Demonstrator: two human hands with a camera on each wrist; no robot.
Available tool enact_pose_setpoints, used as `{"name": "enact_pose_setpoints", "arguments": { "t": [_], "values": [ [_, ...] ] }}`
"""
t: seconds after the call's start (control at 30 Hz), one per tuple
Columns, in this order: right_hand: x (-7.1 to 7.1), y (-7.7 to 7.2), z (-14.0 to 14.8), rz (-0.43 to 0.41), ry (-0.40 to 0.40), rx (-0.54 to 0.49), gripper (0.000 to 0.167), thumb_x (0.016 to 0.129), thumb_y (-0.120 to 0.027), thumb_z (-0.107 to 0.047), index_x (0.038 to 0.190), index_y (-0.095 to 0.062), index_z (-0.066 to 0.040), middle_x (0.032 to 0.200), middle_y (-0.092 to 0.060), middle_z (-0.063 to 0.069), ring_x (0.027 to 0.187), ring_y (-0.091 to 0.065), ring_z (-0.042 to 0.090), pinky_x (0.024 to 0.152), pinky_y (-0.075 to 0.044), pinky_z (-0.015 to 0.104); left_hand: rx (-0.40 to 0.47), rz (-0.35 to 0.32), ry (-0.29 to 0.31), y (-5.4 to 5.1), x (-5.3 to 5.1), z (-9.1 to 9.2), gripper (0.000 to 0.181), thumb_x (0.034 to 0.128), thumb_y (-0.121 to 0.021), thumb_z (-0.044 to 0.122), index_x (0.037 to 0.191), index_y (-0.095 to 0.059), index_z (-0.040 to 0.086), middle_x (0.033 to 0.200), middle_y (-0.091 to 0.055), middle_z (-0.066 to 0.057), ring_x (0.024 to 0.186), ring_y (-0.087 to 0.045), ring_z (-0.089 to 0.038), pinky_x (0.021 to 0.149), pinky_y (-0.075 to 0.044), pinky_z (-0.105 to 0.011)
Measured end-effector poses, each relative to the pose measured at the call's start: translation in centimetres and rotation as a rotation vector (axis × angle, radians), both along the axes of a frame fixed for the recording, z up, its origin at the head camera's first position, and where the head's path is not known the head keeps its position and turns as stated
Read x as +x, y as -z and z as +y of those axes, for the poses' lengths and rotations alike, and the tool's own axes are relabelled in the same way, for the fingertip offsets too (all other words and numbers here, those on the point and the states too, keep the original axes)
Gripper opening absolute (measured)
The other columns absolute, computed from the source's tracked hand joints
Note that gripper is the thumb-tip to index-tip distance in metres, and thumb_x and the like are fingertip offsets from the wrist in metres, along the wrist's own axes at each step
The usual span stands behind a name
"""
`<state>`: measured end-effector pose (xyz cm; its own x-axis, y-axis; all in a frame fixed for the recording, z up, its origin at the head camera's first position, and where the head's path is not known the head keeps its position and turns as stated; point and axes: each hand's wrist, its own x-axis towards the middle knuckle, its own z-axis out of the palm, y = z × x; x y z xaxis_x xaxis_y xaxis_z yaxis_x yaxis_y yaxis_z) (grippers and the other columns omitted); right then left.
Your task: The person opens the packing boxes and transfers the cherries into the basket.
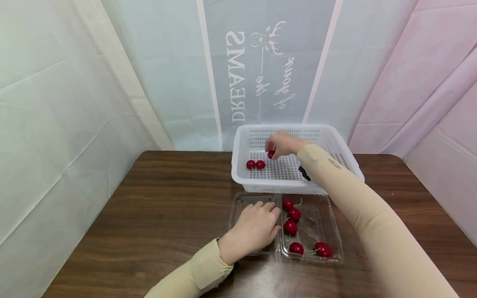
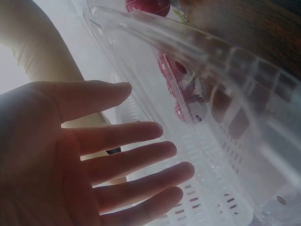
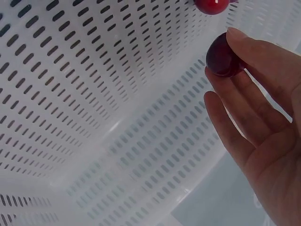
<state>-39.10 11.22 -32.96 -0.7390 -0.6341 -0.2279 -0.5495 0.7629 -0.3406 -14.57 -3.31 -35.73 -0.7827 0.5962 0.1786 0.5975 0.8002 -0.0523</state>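
My right hand [image 1: 284, 142] is inside the white perforated basket [image 1: 238, 174], pinching a dark red cherry [image 3: 223, 57] between thumb and fingertips. Two more cherries [image 1: 256, 164] sit on the basket floor, left of that hand. Over the lid half of a clear plastic clamshell box [image 1: 337, 231] lies my left hand [image 1: 257, 225]. Its fingers [image 2: 136, 157] are extended and spread near the seam, holding nothing. Several cherries, some with green stems, lie in the box's right half, among them a cherry [image 1: 322, 249] at the front right.
Both containers stand on a dark wooden table [image 1: 167, 198], the basket behind the clamshell. A printed curtain [image 1: 261, 74] hangs right behind the basket, and pale cloth walls [image 1: 56, 103] enclose the sides. My right forearm crosses the basket's right front rim.
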Motion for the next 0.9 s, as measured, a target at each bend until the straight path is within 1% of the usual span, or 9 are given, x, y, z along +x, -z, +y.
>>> {"name": "enact_pose_setpoints", "arguments": {
  "t": [0.17,0.37,0.57,0.8,0.9],
  "values": [
    [-0.2,0.5,0.0,-0.02,0.007,0.013,0.037,0.07,-0.077,0.0,0.105,-0.065,-0.001,0.1,-0.069,0.012,0.092,-0.065,0.025,0.084,-0.052,0.037,-0.001,0.008,0.005,0.0,-0.1,0.0,0.028,0.0841,-0.066,0.039,0.1,-0.067,0.016,0.104,-0.066,0.002,0.085,-0.062,-0.016,0.068,-0.051,-0.031],
    [-0.7,1.3,-0.2,-0.05,0.026,0.053,0.037,0.069,-0.078,-0.002,0.104,-0.067,-0.004,0.102,-0.069,0.01,0.095,-0.064,0.023,0.085,-0.051,0.037,0.002,0.015,0.006,-0.1,-0.2,-0.1,0.028,0.0835,-0.067,0.039,0.1,-0.067,0.016,0.103,-0.066,0.002,0.084,-0.062,-0.016,0.067,-0.05,-0.03],
    [-0.9,1.8,-0.5,-0.056,0.01,0.08,0.037,0.068,-0.079,-0.004,0.102,-0.067,-0.006,0.103,-0.069,0.01,0.097,-0.064,0.024,0.086,-0.051,0.039,-0.003,0.013,0.004,-0.2,-0.3,0.0,0.028,0.0838,-0.067,0.039,0.101,-0.067,0.016,0.104,-0.066,0.002,0.085,-0.062,-0.016,0.067,-0.05,-0.03],
    [-1.0,2.0,-0.7,-0.074,0.034,0.115,0.037,0.067,-0.08,-0.005,0.101,-0.068,-0.008,0.105,-0.069,0.009,0.101,-0.062,0.025,0.089,-0.05,0.039,-0.006,0.011,0.003,-0.3,-0.3,0.1,0.029,0.0838,-0.067,0.039,0.101,-0.067,0.016,0.104,-0.066,0.002,0.084,-0.062,-0.016,0.067,-0.05,-0.03],
    [-1.0,1.9,-0.8,-0.08,0.02,0.133,0.037,0.067,-0.08,-0.005,0.102,-0.068,-0.008,0.105,-0.069,0.009,0.101,-0.062,0.025,0.09,-0.049,0.039,-0.008,0.01,0.001,-0.2,-0.3,0.1,0.029,0.0838,-0.067,0.039,0.102,-0.067,0.016,0.104,-0.066,0.002,0.084,-0.062,-0.016,0.067,-0.05,-0.03]
  ]
}}
